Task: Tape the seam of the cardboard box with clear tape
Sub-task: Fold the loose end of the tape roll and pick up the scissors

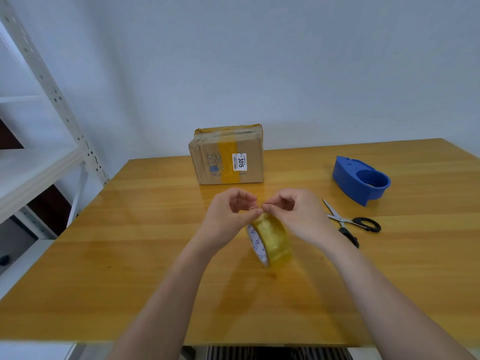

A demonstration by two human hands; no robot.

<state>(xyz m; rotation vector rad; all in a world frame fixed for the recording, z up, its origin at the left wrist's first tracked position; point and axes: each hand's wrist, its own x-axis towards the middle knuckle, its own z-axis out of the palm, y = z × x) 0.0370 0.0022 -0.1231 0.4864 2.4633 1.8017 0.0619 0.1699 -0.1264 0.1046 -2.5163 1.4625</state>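
A roll of clear yellowish tape [271, 240] stands on edge on the wooden table [130, 255], just in front of me. My left hand [231, 214] and my right hand [293, 211] meet at the top of the roll, thumbs and forefingers pinched together on its outer layer. The cardboard box [228, 154] stands upright at the far edge of the table, apart from both hands. It carries old yellowish tape strips and a white label reading 3015.
A blue tape dispenser [361, 179] sits at the right rear. Black-handled scissors [350, 223] lie open just right of my right hand. A white metal shelf rack [44, 162] stands to the left of the table. A plain wall is behind.
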